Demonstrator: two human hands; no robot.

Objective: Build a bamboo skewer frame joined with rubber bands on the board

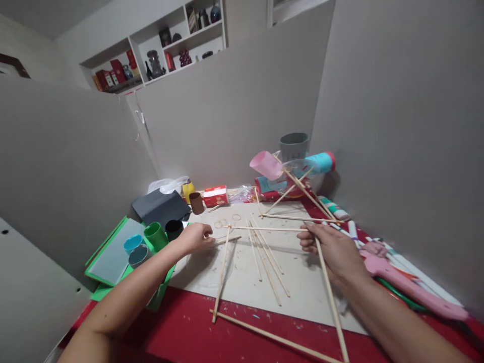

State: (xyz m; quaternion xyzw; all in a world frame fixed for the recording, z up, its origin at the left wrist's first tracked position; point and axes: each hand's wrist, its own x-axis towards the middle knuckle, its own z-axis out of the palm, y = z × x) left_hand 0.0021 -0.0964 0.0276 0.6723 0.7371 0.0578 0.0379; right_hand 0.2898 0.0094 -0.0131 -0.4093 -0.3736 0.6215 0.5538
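My right hand [333, 247] is closed round the top right corner of a square frame of thin wooden sticks [223, 272]. The frame's near stick lies over the red tablecloth. Near its top left corner, my left hand [198, 237] has its fingers curled beside a short stick [227, 241]; what they hold, if anything, is hidden. Several loose sticks [270, 267] lie on the white board [196, 277] inside the frame. Rubber bands [236, 217] rest on the board beyond my left hand.
A stick structure with a pink paper cup [266, 165] stands at the back right. Paper cylinders [155, 236] and green sheets are at the left. A pink glue gun [416, 290] and markers lie at the right. Grey panels surround the table.
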